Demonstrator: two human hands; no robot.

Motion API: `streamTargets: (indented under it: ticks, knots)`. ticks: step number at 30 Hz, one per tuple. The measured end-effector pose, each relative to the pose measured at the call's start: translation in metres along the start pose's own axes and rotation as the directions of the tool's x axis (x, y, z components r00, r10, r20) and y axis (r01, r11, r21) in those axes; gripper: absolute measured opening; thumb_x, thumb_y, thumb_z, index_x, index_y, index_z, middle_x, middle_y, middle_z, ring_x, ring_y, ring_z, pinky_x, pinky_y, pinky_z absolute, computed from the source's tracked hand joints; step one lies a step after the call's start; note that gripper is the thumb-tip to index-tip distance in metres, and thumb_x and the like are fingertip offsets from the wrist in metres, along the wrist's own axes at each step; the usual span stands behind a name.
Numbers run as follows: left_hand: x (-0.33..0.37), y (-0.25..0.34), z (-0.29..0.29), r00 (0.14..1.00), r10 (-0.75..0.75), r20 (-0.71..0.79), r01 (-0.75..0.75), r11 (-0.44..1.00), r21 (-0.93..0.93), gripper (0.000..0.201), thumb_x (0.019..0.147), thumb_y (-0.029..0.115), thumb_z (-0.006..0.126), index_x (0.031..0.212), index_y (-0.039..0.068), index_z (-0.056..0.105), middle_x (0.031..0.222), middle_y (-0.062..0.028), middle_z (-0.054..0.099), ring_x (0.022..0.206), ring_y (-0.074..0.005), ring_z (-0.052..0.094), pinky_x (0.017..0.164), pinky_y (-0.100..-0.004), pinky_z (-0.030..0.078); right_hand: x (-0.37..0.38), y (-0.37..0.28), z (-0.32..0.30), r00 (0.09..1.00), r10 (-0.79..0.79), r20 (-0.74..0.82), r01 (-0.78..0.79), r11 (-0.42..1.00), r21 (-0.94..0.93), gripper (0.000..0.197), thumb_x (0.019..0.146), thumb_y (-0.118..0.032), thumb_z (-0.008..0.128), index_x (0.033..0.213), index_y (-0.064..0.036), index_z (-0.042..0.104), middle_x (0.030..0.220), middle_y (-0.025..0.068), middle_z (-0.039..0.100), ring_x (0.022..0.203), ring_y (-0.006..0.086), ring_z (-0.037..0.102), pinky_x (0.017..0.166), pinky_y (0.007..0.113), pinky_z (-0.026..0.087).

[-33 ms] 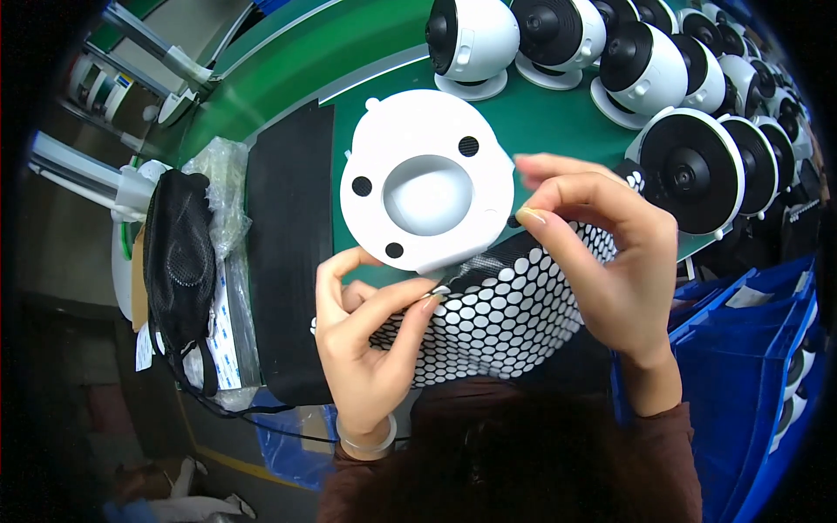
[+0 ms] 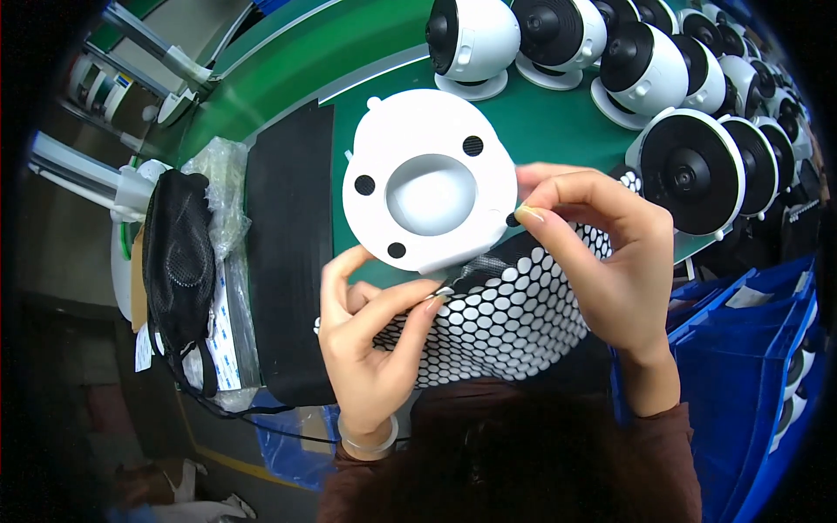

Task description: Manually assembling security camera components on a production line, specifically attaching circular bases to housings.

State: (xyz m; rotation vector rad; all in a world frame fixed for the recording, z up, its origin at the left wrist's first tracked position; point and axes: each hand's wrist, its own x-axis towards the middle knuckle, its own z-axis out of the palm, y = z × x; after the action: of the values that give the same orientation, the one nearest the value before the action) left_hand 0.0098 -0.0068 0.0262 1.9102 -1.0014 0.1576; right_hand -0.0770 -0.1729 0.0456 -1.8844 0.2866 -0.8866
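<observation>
The right hand is clamped on a black pad at the lower right edge of the white housing; contact with it is unclear. The left hand is clamped on the upper edge of the dotted sheet. The housing lies on the green table.

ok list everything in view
White unit: one, white, centre
Round pads: three, black, on unit
Another pad: one, black, at unit's right edge
Dotted sheet: one, black and white, below unit
Ball-shaped devices: many, white and black, upper right
Table: one, green, centre
Strip: one, black, left of unit
Mesh pouch: one, black, left
Wrap: some, clear, beside pouch
Bins: count unclear, blue, lower right
Sleeves: two, brown, lower edge
Left grip: one, pinching sheet
Right grip: one, pinching the other pad
</observation>
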Motion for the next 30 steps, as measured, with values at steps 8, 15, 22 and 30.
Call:
streamTargets:
  ticks: [8,15,22,30]
  knots:
    - [0.0036,-0.0041,0.0097,0.998,0.038,-0.058,-0.046,0.990,-0.130,0.019,0.063,-0.004,0.069,0.082,0.000,0.068,0.096,-0.0129,0.059,0.052,-0.0074,0.046,0.048,-0.0196,0.037,0.0048,0.0006,0.0060,0.999,0.042,0.000,-0.041,0.999,0.031,0.007,0.074,-0.002,0.065,0.078,0.0028,0.062,0.074,0.0085,0.065,0.066,0.0135,0.064,0.063,0.023,0.051]
    - [0.0037,-0.0071,0.0115,0.995,0.064,-0.077,-0.073,0.989,-0.130,0.021,0.062,-0.004,0.069,0.082,0.002,0.069,0.094,-0.0113,0.060,0.049,-0.0072,0.042,0.046,-0.0193,0.035,0.0043,-0.0036,0.0063,0.999,0.027,0.028,-0.024,0.996,-0.084,0.007,0.075,0.000,0.064,0.080,0.0043,0.062,0.078,0.0064,0.063,0.071,0.0098,0.060,0.067,0.021,0.048]
    - [0.0026,-0.0092,0.0105,0.994,0.071,-0.085,-0.082,0.988,-0.131,0.021,0.062,-0.003,0.069,0.082,0.003,0.069,0.094,-0.0110,0.060,0.049,-0.0076,0.041,0.046,-0.0194,0.035,0.0032,-0.0050,0.0084,1.000,0.010,0.009,-0.009,0.995,-0.095,0.007,0.075,-0.001,0.065,0.080,0.0042,0.062,0.077,0.0063,0.063,0.070,0.0094,0.059,0.067,0.020,0.048]
    - [0.0016,-0.0099,0.0111,0.995,0.060,-0.081,-0.071,0.988,-0.135,0.021,0.062,-0.003,0.070,0.082,0.002,0.069,0.094,-0.0105,0.060,0.049,-0.0087,0.041,0.048,-0.0202,0.035,0.0005,-0.0039,0.0110,0.998,-0.068,-0.006,0.065,0.975,-0.213,0.008,0.075,-0.001,0.065,0.080,0.0034,0.061,0.078,0.0060,0.063,0.070,0.0091,0.059,0.067,0.020,0.048]
